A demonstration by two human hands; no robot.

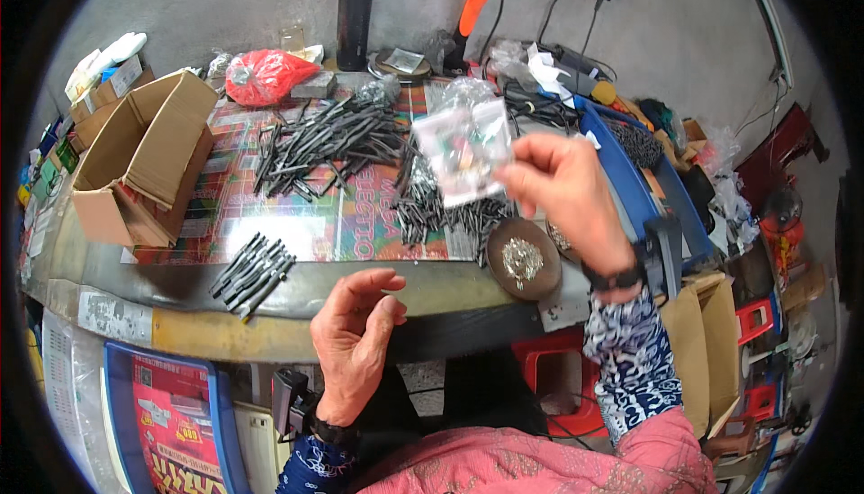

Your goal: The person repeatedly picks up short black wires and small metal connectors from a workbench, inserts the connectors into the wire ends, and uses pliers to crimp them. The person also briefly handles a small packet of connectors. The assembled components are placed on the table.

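My right hand [576, 193] pinches the edge of a small clear plastic bag [461, 154] between thumb and fingers, holding it up over the table. Some small contents show through the plastic, too unclear to name. My left hand [354, 336] hovers at the table's front edge, its fingers loosely bent, thumb apart, nothing in it. Behind the bag lies a heap of short black pieces [454, 224]. Below my right hand sits a round brown dish [498, 269] with small shiny metal parts [522, 262]. A little bundle of black pen-like sticks [254, 276] lies left of my left hand.
A large pile of black sticks [333, 143] covers the table's middle. Around it stand an open cardboard box [148, 157], a red plastic bag [268, 77], a black flask [355, 22] and a blue tray [621, 166]. Below are a red stool [562, 368] and another blue tray [216, 404].
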